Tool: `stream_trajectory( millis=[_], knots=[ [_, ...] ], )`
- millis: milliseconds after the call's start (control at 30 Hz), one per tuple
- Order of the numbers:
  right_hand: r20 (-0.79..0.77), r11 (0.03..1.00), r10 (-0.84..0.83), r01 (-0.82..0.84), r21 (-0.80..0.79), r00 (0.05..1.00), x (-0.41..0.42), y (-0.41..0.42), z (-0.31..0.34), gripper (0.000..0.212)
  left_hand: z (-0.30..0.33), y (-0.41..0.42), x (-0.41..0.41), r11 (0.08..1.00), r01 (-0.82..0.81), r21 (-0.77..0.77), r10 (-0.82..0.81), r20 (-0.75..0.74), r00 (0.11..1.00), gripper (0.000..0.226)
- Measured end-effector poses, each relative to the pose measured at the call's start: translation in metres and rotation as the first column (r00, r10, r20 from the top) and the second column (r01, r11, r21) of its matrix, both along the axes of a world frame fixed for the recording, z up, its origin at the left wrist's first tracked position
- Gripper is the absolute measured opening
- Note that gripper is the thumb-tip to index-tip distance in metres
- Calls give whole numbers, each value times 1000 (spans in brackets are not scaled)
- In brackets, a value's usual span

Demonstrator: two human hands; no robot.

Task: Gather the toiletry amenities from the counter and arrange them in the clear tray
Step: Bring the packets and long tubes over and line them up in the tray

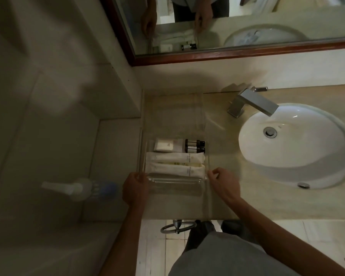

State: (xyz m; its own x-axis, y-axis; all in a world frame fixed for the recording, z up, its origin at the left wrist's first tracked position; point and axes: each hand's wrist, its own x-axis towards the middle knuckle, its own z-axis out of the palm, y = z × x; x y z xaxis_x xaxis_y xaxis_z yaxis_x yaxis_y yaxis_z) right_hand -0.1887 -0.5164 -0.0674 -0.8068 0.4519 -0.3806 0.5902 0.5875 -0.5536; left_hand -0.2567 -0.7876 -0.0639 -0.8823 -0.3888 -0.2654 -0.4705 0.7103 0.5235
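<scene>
A clear tray (142, 156) sits on the beige counter (237, 196), left of the sink. Inside it lie a white soap packet (164, 145), two small dark bottles (194, 146) side by side, and two long white pouches (174, 157) stacked toward me. My left hand (134, 188) grips the tray's near left corner. My right hand (223, 183) pinches the tray's near right corner with thumb and fingers. The front strip of the tray holds nothing.
A white round sink (293, 144) with a square metal faucet (253, 103) fills the right side. A mirror (227, 26) hangs above. A white pump dispenser (76, 188) sits on the tiled left wall. A metal towel ring (176, 227) hangs below the counter edge.
</scene>
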Motion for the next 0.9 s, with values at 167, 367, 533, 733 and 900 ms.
stream_trajectory(
  millis=[167, 367, 533, 733, 900],
  knots=[
    [-36, 989, 57, -62, -136, 998, -4, 0, -12, 28, -3, 4, 2, 980, -33, 194, 27, 38, 999, 26],
    [-46, 982, 98, -105, -159, 994, -20, 7, -22, 28, -8, 5, -9, 964, -67, 259, 46, 89, 995, 20],
    [-81, 986, 120, -129, -104, 989, -28, 9, -28, 25, -16, 2, -16, 967, -47, 250, 25, 91, 996, 25],
    [-139, 983, 118, -136, -123, 983, -42, 8, -22, 22, -15, 4, -15, 972, -81, 220, 77, 27, 997, 24],
    [-118, 980, 131, -147, -132, 984, -58, 16, -19, 25, -11, 8, -27, 968, -73, 242, 66, 36, 997, 22]
  ],
)
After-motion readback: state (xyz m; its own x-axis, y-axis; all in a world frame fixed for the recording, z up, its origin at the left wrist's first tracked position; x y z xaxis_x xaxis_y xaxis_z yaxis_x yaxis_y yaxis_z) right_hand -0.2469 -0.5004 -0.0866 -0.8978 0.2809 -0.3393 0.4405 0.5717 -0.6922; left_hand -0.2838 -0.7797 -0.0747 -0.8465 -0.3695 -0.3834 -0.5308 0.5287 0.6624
